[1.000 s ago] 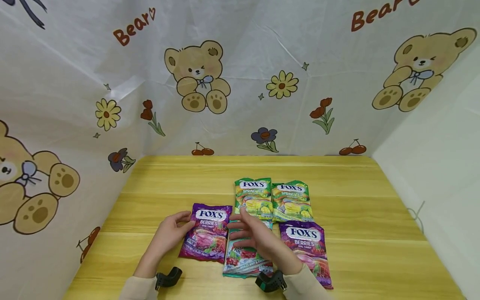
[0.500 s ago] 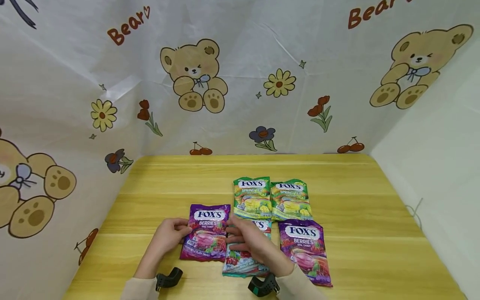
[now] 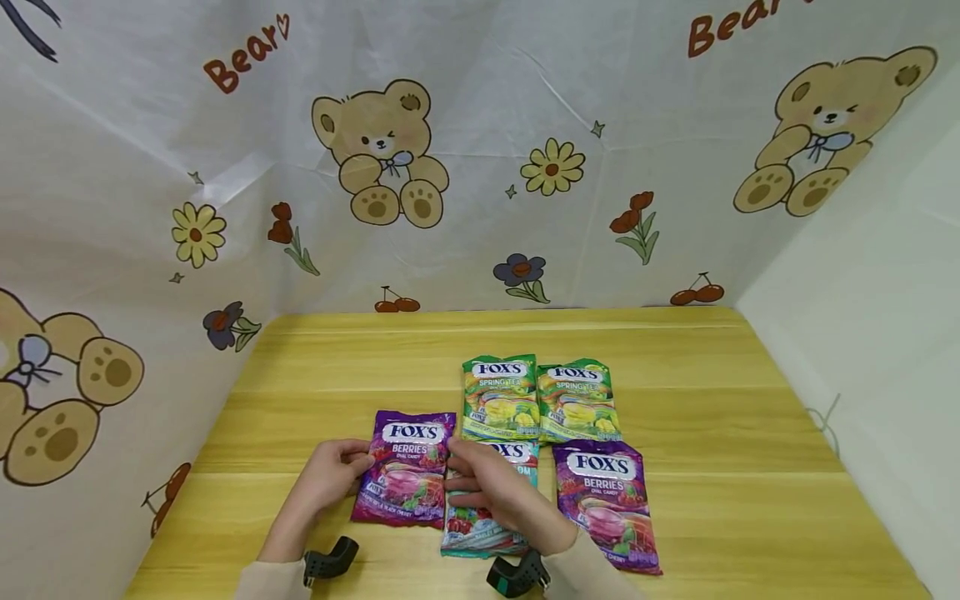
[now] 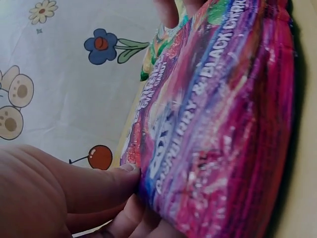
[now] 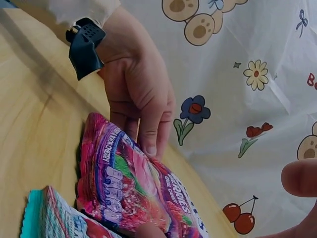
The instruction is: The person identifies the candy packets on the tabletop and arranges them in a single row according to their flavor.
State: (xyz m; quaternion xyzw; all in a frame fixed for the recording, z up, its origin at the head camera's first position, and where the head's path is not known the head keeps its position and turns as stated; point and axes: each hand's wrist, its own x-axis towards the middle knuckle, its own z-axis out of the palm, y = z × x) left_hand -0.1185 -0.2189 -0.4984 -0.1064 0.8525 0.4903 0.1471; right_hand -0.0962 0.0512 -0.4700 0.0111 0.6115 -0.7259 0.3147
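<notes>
A purple bag of Fox's Berries candy lies face up at the left of a group of candy bags. My left hand pinches its left edge, thumb on top and fingers beneath, as the left wrist view shows. My right hand is at the opposite edge, fingers loosely extended and thumb apart from them in the right wrist view. A teal Fox's candy bag lies under the right hand, partly hidden by it. Another purple Berries bag lies right of that hand, its lower left corner beside the sleeve.
Two green Fox's Spring Tea bags stand side by side behind the teal bag. All rest on a wood-grain table. A white bear-print curtain rises at the back and left; a white wall bounds the right.
My right hand has lowered and moved left, its fingers coming to the purple bag's right edge. My left hand has taken the left edge between thumb and fingers. The view shifts slightly.
</notes>
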